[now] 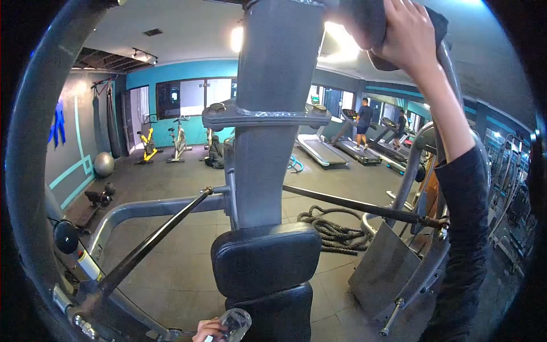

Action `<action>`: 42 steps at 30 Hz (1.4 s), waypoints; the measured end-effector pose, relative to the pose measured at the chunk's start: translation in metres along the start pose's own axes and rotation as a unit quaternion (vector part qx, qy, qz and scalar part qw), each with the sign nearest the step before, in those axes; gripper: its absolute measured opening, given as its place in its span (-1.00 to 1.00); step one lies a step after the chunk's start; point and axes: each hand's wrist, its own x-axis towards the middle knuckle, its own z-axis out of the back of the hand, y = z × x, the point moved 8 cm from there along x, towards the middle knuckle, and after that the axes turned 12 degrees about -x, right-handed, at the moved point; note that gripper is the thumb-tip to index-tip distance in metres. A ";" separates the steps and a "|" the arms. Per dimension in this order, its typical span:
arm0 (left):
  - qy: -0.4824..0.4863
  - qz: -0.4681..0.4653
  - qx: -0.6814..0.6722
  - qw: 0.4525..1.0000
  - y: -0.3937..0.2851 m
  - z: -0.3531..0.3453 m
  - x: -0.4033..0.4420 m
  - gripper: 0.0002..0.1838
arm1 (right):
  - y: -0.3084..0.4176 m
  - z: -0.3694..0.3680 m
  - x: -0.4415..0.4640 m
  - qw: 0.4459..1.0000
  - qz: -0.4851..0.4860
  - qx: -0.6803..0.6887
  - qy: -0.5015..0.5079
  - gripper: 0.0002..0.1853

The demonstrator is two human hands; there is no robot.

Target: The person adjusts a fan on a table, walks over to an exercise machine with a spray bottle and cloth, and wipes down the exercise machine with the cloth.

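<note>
Raised high at the upper right, my right hand (407, 34) is closed against a dark padded part (364, 23) of the gym machine. Its fingertips run up to the picture's top edge, and whether a dark cloth lies under them I cannot make out. Low in the middle, my left hand (209, 329) is closed around a clear plastic bottle (235, 324), cut off by the bottom edge. This bottle is just in front of the lower black seat pad (285, 313). Above that pad is the black backrest (266, 256), fixed to a thick grey upright post (265, 171).
Slanting bars (159, 236) reach out from the post on both sides. Behind the machine, a coiled battle rope (336, 228) lies on the floor. Treadmills (322, 151) with two people stand farther back. Exercise bikes (179, 139) and a grey ball (104, 164) are at the left.
</note>
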 end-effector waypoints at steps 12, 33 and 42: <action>0.036 -0.278 -0.157 0.947 0.039 0.015 -0.024 -0.01 | 0.016 -0.055 0.035 0.669 0.004 0.422 0.612 -0.68; 0.083 -0.020 0.038 0.996 0.013 -0.013 -0.015 -0.80 | 0.023 -0.018 0.044 0.944 -0.023 0.295 0.143 -0.43; 0.025 -0.047 0.035 0.998 0.025 -0.002 -0.013 -0.74 | 0.009 -0.028 0.020 0.984 0.067 0.105 0.131 -0.21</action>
